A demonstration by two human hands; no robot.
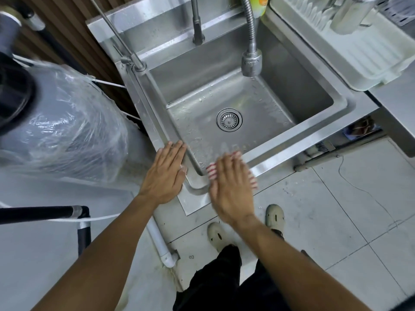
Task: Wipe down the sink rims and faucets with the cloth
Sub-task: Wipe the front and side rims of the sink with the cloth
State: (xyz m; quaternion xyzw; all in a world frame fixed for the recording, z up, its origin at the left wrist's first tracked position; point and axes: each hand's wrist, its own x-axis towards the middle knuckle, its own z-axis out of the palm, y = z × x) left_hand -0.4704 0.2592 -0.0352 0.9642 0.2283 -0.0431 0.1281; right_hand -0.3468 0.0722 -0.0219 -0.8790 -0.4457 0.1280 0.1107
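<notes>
A steel sink [289, 151] with a wet basin and a round drain [229, 119] lies below me. My right hand [231, 187] presses flat on a red-and-white striped cloth [211, 171] on the sink's near rim, close to the front left corner; the hand is motion-blurred and covers most of the cloth. My left hand [165, 173] rests flat, fingers together, on the left rim at that corner, holding nothing. A flexible hose faucet [251, 61] hangs over the basin. A straight faucet [197, 23] rises at the back, and a thin one [137, 63] at the back left.
A plastic-wrapped grey drum [67, 122] stands left of the sink. A white dish rack [350, 48] sits on the counter at right. A black bar [40, 212] juts in at lower left. My feet in pale shoes [216, 234] stand on the tiled floor.
</notes>
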